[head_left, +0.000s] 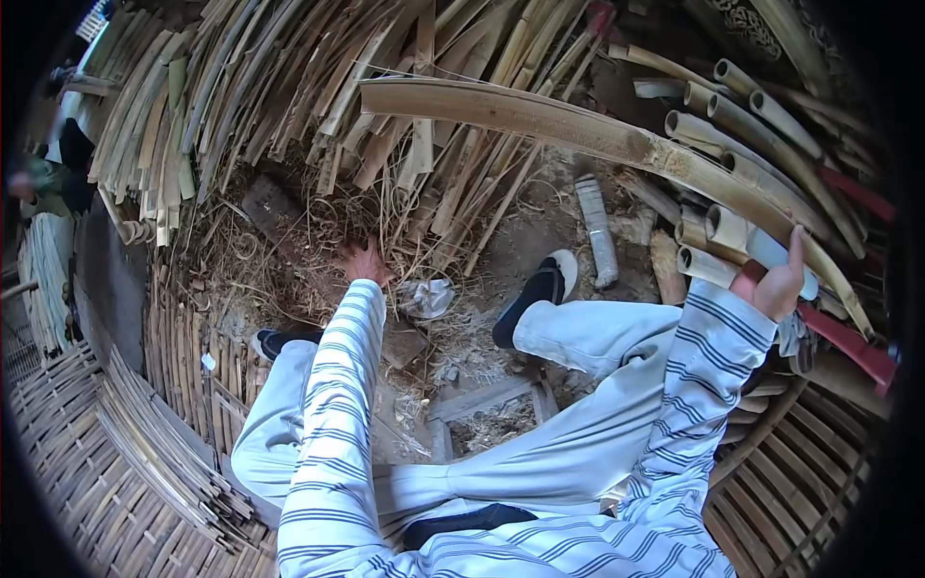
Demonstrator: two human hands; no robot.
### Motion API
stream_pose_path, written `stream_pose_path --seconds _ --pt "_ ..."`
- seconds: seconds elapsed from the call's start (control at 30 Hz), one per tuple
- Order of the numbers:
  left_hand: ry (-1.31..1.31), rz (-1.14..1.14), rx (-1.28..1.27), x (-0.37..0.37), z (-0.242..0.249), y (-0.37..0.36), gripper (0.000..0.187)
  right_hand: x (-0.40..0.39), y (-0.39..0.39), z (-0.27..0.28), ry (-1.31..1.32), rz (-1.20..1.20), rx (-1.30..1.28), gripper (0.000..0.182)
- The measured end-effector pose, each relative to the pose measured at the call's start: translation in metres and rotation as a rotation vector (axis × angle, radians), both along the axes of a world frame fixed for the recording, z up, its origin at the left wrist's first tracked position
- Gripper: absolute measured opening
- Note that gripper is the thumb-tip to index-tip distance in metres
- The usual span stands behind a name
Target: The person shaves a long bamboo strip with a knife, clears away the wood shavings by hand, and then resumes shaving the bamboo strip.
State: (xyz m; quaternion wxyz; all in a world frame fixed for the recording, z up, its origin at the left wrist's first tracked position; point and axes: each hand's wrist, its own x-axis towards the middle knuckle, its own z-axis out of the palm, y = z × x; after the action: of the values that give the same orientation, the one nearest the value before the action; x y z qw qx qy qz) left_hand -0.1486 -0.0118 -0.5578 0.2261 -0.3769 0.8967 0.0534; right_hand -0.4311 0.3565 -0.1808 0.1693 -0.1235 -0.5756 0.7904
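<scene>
A long split length of bamboo [540, 118] arches across the upper right, its hollow inner side partly showing. Near its right end, my right hand [776, 284] grips it, with one finger stretched up along the edge; the other fingers are partly hidden. My left hand [365, 262] reaches down, fingers apart, to a heap of curled bamboo shavings [318, 226] on the ground. Nothing shows in that hand, though its fingertips are partly lost among the shavings. A crumpled clear plastic piece [426, 298] lies just right of it.
Stacked bamboo strips [279, 67] fill the back. Cut bamboo tubes [725, 226] pile up at right, beside a red plastic-looking piece [848, 347]. A wrapped cylinder [597, 231] lies near my shoe [528, 301]. Woven bamboo [58, 433] is at lower left, a slatted bamboo piece [790, 472] at lower right.
</scene>
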Motion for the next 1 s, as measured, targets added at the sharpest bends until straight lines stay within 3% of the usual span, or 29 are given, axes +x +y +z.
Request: stream_pose_path --seconds 0.1,0.13,0.27,0.37,0.4,0.53,0.67,0.8,0.9,1.0 --pt "0.065 0.016 0.007 0.007 -0.026 -0.008 0.086 -0.001 0.008 0.000 -0.001 0.037 0.007 0.032" --pt "0.046 -0.036 -0.042 0.008 -0.024 -0.008 0.069 -0.002 0.008 0.000 -0.008 0.033 0.016 0.032" --pt "0.111 0.045 0.047 0.014 -0.041 -0.023 0.043 -0.006 0.018 0.000 -0.035 0.085 0.014 0.033" --pt "0.159 0.172 0.140 0.020 -0.035 -0.029 0.040 -0.003 0.008 0.004 -0.043 0.099 0.050 0.037" --pt "0.295 0.175 0.061 0.023 -0.027 -0.025 0.037 -0.002 0.005 0.006 -0.055 0.104 0.032 0.037" --pt "0.380 0.371 0.099 0.033 -0.021 -0.030 0.043 -0.008 0.015 0.004 -0.083 0.131 0.039 0.037" --pt "0.420 0.402 0.123 0.039 -0.012 -0.033 0.049 -0.013 0.028 0.000 -0.116 0.135 0.063 0.036" --pt "0.409 0.404 0.174 0.036 0.022 -0.027 0.033 -0.021 0.043 -0.005 -0.168 0.208 0.056 0.032" --pt "0.476 0.431 0.180 0.039 0.011 -0.020 0.033 -0.022 0.044 -0.007 -0.152 0.278 0.106 0.031" --pt "0.477 0.456 0.160 0.036 0.009 -0.005 0.041 -0.011 0.019 0.002 -0.142 0.198 0.083 0.030"
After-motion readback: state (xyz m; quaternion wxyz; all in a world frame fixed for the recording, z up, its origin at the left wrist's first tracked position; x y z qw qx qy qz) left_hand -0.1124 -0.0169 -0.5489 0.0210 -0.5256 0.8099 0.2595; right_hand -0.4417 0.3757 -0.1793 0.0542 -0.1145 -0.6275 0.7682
